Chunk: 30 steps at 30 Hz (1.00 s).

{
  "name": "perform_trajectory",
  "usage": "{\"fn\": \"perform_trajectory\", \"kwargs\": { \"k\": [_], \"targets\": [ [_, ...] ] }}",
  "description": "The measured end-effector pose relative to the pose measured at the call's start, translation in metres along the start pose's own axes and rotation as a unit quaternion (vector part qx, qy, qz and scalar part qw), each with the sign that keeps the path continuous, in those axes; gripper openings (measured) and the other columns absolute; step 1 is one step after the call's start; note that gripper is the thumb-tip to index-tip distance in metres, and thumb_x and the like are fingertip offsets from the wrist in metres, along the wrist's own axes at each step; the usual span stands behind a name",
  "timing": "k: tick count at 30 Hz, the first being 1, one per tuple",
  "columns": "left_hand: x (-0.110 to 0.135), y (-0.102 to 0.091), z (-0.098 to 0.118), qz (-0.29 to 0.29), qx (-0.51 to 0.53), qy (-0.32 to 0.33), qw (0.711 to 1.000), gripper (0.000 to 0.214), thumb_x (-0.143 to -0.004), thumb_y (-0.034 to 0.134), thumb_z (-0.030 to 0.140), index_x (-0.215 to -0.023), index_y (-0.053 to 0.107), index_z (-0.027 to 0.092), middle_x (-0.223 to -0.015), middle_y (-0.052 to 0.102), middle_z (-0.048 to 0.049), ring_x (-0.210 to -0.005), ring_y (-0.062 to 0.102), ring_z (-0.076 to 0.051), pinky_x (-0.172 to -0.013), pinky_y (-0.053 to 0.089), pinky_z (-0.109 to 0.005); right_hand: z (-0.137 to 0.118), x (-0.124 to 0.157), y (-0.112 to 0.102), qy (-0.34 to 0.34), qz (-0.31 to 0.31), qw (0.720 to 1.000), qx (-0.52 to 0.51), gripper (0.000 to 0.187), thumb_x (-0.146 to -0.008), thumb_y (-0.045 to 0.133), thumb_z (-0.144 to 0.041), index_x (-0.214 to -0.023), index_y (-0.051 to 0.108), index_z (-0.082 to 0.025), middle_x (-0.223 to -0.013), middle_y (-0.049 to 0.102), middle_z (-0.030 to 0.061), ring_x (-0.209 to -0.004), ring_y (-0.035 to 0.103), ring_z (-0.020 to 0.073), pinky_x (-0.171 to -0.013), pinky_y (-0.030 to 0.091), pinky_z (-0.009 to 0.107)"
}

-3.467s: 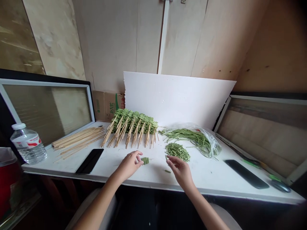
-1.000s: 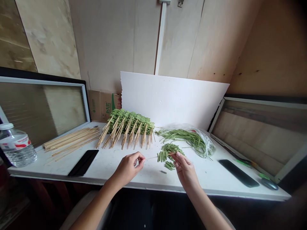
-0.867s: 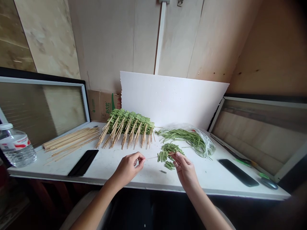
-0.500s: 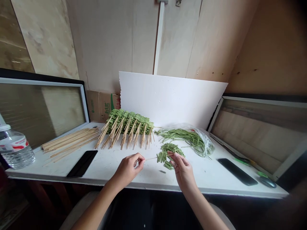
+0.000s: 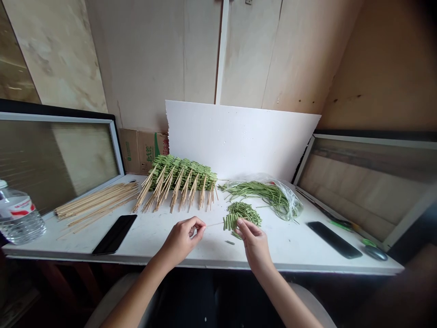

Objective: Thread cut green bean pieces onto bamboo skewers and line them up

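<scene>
My left hand [image 5: 180,238] is closed in a pinch on a thin bamboo skewer [image 5: 214,224], which runs rightward in the air above the table. Several short green bean pieces [image 5: 229,222] sit side by side across the skewer near its right end. The fingers of my right hand [image 5: 255,246] are pinched at the rightmost pieces and hide the skewer's tip. Just behind lies a pile of cut bean pieces [image 5: 245,210]. One loose bean piece [image 5: 230,242] rests on the table below the skewer.
Stacked bean skewers [image 5: 182,171] lie at the back left. Bare bamboo skewers [image 5: 95,200], a phone [image 5: 115,234] and a water bottle [image 5: 20,214] are further left. Whole long beans [image 5: 262,192] lie in a plastic bag. On the right are a dark phone-like slab [image 5: 333,239] and a computer mouse [image 5: 375,252].
My right hand has slid left along the skewer, up against the bean pieces, covering the tip that showed before. My left hand keeps its pinch. The whole view has shifted slightly.
</scene>
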<state>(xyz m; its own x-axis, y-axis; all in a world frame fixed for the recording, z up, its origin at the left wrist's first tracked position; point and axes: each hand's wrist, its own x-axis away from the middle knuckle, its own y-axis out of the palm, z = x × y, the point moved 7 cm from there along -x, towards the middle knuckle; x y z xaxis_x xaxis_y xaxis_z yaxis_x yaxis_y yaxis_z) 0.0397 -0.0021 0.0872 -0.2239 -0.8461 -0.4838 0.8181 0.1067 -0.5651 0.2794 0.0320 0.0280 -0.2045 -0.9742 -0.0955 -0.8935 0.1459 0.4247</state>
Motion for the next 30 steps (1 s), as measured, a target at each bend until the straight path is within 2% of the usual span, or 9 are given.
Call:
{"fn": "perform_trajectory", "kwargs": {
  "k": [5, 9, 13, 17, 24, 30],
  "targets": [
    [0.000, -0.001, -0.001, 0.021, 0.022, -0.003, 1.000, 0.018, -0.099, 0.055, 0.033, -0.094, 0.067, 0.020, -0.083, 0.069, -0.0028, -0.073, 0.062, -0.015, -0.069, 0.051, -0.024, 0.000, -0.004, 0.004, 0.015, -0.049, 0.999, -0.011, 0.036, -0.069, 0.092, -0.041, -0.098, 0.083, -0.022, -0.111, 0.075, 0.0059, -0.090, 0.067, 0.0196, -0.078, 0.061, 0.031],
    [0.000, -0.001, -0.002, 0.026, 0.042, -0.004, 0.999, 0.019, -0.099, 0.056, 0.034, -0.096, 0.068, 0.019, -0.083, 0.070, -0.0034, -0.073, 0.063, -0.015, -0.068, 0.051, -0.024, -0.004, -0.007, 0.005, 0.021, -0.059, 0.998, -0.016, 0.039, -0.069, 0.093, -0.040, -0.101, 0.082, -0.022, -0.102, 0.076, 0.0046, -0.076, 0.065, 0.0155, -0.070, 0.058, 0.028],
    [0.000, -0.001, -0.006, 0.019, 0.067, -0.013, 0.998, 0.020, -0.099, 0.057, 0.036, -0.098, 0.068, 0.019, -0.083, 0.069, -0.0032, -0.073, 0.063, -0.015, -0.067, 0.051, -0.024, -0.014, -0.009, 0.003, 0.036, -0.058, 0.997, -0.036, 0.033, -0.071, 0.091, -0.043, -0.095, 0.082, -0.023, -0.094, 0.076, 0.0033, -0.086, 0.068, 0.0175, -0.068, 0.057, 0.024],
    [0.000, 0.000, -0.012, 0.013, 0.066, -0.019, 0.998, 0.019, -0.098, 0.058, 0.036, -0.097, 0.067, 0.019, -0.083, 0.069, -0.0027, -0.074, 0.063, -0.015, -0.068, 0.051, -0.023, -0.023, -0.014, 0.000, 0.040, -0.078, 0.994, -0.064, 0.026, -0.075, 0.089, -0.043, -0.092, 0.081, -0.025, -0.097, 0.077, 0.0016, -0.088, 0.069, 0.0148, -0.066, 0.057, 0.019],
    [0.001, 0.002, -0.014, 0.009, 0.064, -0.022, 0.998, 0.021, -0.098, 0.059, 0.037, -0.096, 0.068, 0.019, -0.084, 0.070, -0.0033, -0.076, 0.064, -0.016, -0.068, 0.052, -0.024, -0.024, -0.016, -0.002, 0.050, -0.072, 0.994, -0.067, 0.031, -0.075, 0.088, -0.044, -0.099, 0.079, -0.025, -0.109, 0.079, 0.0041, -0.100, 0.074, 0.0220, -0.066, 0.060, 0.024],
    [0.001, 0.003, -0.014, 0.013, 0.064, -0.026, 0.998, 0.020, -0.097, 0.059, 0.036, -0.096, 0.069, 0.019, -0.083, 0.070, -0.0033, -0.074, 0.064, -0.015, -0.066, 0.051, -0.023, -0.025, -0.014, -0.001, 0.048, -0.068, 0.995, -0.061, 0.031, -0.075, 0.089, -0.043, -0.098, 0.080, -0.025, -0.111, 0.079, 0.0055, -0.108, 0.073, 0.0242, -0.065, 0.059, 0.022]
  ]
}}
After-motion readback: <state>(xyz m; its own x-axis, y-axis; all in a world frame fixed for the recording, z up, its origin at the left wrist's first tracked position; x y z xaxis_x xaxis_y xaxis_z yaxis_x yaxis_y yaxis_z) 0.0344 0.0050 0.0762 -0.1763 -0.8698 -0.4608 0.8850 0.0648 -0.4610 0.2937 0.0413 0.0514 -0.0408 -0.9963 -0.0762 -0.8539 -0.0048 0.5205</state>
